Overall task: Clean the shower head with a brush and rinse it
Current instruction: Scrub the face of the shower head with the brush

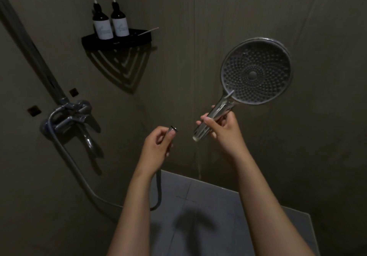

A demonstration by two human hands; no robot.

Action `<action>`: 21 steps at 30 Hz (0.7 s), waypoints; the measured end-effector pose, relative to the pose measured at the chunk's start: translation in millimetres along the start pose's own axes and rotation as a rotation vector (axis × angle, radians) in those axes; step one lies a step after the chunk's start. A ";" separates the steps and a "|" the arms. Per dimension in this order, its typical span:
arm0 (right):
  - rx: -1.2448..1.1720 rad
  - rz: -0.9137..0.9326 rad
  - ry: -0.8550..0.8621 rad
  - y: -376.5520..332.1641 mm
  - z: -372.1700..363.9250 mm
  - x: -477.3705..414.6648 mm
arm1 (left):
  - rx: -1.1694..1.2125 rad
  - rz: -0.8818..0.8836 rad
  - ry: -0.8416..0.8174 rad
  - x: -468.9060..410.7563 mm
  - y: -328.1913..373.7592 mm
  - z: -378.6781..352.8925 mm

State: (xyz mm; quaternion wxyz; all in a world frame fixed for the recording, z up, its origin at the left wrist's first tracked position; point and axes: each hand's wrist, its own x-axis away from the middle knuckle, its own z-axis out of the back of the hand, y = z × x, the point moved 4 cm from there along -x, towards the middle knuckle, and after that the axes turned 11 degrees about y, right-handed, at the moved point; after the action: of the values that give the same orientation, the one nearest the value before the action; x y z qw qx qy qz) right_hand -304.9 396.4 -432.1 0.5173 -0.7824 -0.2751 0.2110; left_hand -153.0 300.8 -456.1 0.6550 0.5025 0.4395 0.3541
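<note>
Shower head (256,71) is off its hose (79,176), held up before the wall by the right hand (222,130), whose fingers curl round the chrome handle. The left hand (156,146) pinches the hose's end fitting (172,130) near the handle's open end. The two are probably apart so the head can turn freely for scrubbing. Long axis: from the handle's end at lower left up to the disc at upper right — nozzle face toward the camera. Neither hand holds a brush.
</note>
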 end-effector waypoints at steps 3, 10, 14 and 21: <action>0.060 0.016 -0.024 -3.7 -2.3 0.0 | -0.008 0.038 -0.006 1.8 0.8 -1.4; 0.133 -0.014 -0.156 -10.0 -8.9 7.0 | -0.035 0.108 -0.068 3.8 6.2 -3.2; 0.194 -0.017 -0.226 -10.5 -12.7 10.3 | -0.031 0.084 -0.128 7.5 16.6 -7.2; 0.341 0.005 -0.270 -7.1 -16.1 9.8 | 0.015 0.046 -0.163 15.1 31.2 -16.6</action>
State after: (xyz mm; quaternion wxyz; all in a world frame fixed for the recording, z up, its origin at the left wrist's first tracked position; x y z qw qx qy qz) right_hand -289.1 393.8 -420.0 0.6001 -0.6488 -0.3004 0.3587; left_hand -163.7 327.9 -431.1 0.6764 0.5445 0.3755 0.3239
